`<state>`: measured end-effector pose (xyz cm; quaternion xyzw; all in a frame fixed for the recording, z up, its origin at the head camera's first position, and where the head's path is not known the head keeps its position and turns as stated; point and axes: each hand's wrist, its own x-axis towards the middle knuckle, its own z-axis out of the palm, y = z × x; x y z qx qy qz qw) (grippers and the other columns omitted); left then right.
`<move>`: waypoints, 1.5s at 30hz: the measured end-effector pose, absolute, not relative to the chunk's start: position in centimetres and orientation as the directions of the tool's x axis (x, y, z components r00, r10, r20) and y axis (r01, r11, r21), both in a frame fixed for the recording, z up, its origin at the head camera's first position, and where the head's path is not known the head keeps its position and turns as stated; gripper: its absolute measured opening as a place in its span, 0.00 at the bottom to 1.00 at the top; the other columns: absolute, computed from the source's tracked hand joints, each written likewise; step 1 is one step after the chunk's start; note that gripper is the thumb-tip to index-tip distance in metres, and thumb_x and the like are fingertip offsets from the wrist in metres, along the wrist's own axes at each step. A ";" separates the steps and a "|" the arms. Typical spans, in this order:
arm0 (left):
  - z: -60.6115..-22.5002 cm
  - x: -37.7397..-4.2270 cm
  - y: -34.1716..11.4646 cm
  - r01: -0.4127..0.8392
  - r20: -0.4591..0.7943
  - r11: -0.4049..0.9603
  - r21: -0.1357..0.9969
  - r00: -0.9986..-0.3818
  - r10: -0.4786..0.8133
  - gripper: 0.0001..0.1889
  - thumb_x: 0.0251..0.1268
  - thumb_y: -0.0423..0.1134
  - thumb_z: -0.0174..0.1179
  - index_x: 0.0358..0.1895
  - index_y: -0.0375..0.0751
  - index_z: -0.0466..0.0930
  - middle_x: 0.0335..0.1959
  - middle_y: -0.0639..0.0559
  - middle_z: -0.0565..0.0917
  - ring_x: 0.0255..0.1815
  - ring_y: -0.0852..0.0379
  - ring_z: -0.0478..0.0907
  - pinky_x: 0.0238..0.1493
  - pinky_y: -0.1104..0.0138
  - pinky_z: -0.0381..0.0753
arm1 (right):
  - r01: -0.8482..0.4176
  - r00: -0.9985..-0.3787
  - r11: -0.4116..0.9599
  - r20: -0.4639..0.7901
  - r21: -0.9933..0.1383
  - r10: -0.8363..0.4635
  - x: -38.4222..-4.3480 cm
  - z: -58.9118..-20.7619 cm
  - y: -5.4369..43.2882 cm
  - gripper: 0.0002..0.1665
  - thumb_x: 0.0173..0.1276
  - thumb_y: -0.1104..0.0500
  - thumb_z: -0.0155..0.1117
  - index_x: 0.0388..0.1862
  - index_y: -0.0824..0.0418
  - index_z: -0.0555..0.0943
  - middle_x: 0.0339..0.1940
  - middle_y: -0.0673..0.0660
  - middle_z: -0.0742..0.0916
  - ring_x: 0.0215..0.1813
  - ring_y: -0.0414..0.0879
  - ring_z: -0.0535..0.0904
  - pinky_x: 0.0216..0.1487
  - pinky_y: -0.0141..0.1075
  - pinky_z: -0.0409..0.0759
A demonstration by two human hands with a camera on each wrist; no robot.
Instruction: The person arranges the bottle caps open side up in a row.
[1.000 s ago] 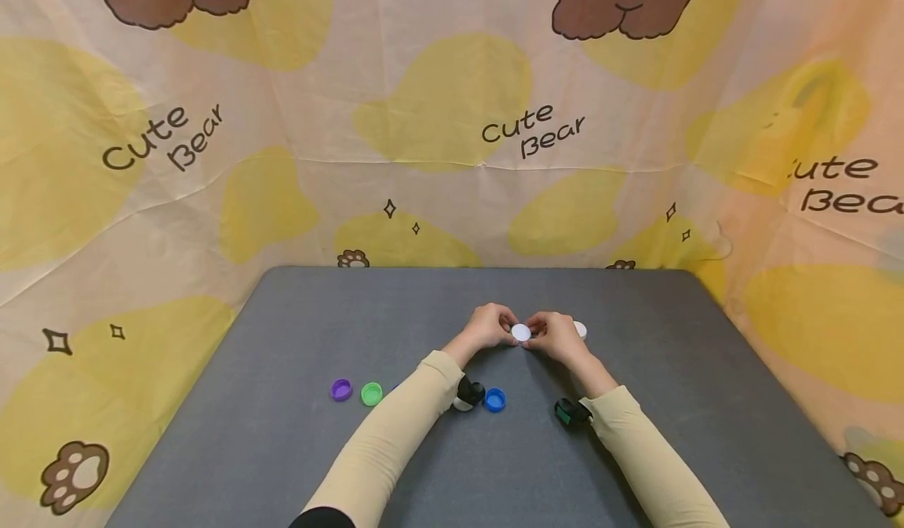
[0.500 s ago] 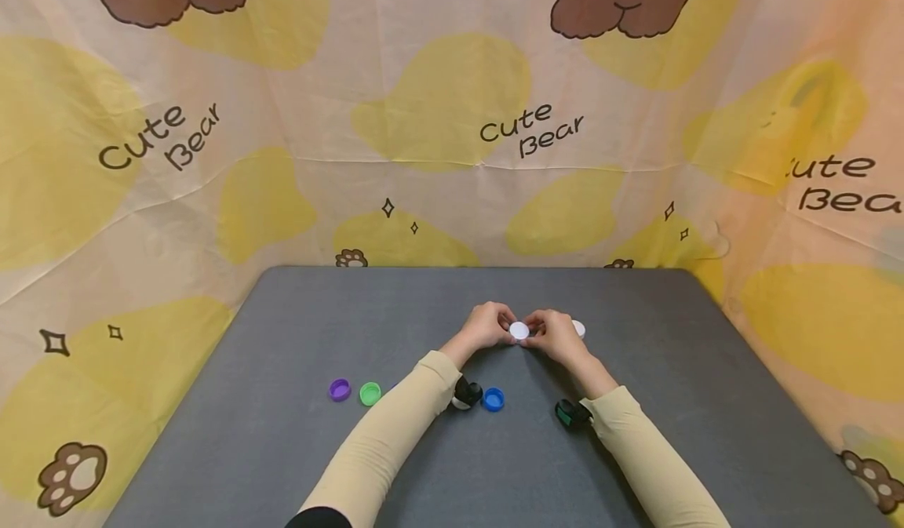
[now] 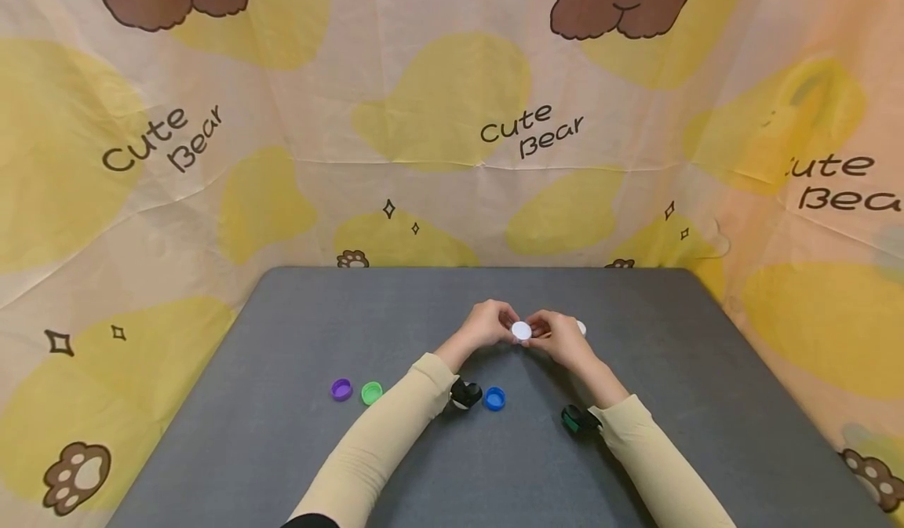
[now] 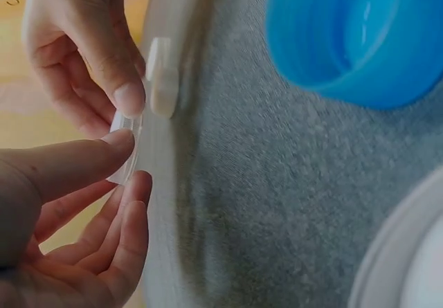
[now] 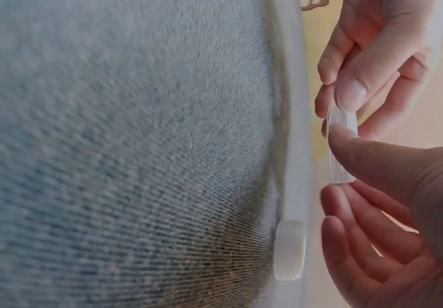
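A translucent white round cap is held up between both hands above the back part of the table. My left hand pinches its left side, thumb on the near face in the left wrist view. From the other side my right hand grips the same cap between thumb and fingers. Close behind the right hand lies a white cap, partly hidden in the head view; it shows whole in the right wrist view.
A purple cap, a green cap and a blue cap sit in a row nearer the front of the grey table. A white round piece lies near the left wrist. Patterned cloth hangs behind the table.
Both hands keep their hold on the translucent cap in nearly the same place. The right wrist has shifted slightly to the right and toward the front.
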<state>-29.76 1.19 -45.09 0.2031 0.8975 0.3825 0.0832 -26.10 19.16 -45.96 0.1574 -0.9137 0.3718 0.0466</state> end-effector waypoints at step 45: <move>-44.6 -25.2 -0.6 0.371 -0.002 0.596 0.712 -0.848 0.530 0.13 0.47 0.41 0.74 0.37 0.44 0.86 0.27 0.55 0.85 0.25 0.68 0.73 0.28 0.75 0.70 | -0.446 -0.875 0.578 0.197 -0.684 -0.442 -22.3 -45.8 19.8 0.17 0.58 0.54 0.71 0.43 0.62 0.84 0.34 0.53 0.88 0.36 0.40 0.85 0.38 0.28 0.80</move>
